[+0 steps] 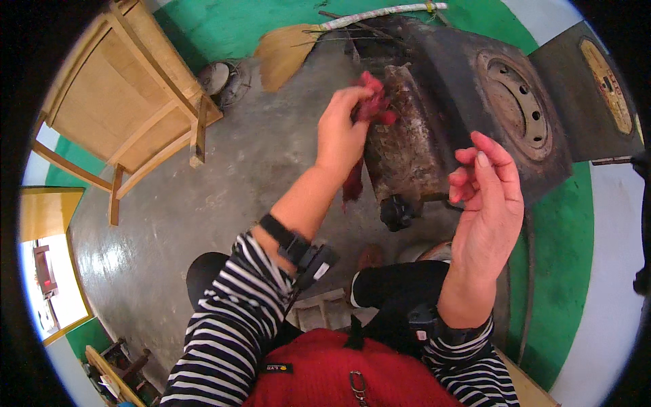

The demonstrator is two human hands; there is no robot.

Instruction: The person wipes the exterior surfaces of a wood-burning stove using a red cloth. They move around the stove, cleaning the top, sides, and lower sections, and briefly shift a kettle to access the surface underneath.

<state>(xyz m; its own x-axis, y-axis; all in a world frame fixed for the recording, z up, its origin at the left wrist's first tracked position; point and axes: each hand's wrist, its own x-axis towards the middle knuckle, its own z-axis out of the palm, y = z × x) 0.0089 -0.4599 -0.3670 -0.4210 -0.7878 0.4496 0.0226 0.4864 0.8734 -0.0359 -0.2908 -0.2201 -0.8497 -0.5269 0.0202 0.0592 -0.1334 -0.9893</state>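
Note:
My left hand [342, 127] grips a crumpled dark red cloth [375, 102], blurred by motion, over the edge of a rusty metal block [407, 137]. A dark red strip [352, 185] hangs below that hand; whether it belongs to the cloth I cannot tell. A black knob-like part [396, 212] sits at the block's near end. To the right, my right hand [485, 203] is raised with nothing in it, fingers loosely bent and apart, reddish at the tips. Behind it stands a dark box-like metal body [447, 66] with a steel wheel rim [519, 107] set in it.
A straw broom [287, 53] lies beyond the block, near a round metal item [214, 79]. Wooden furniture [127, 91] stands on the concrete floor [203, 203] at left. A dark panel [590, 96] adjoins the metal body. Between my legs is a slatted piece [318, 310].

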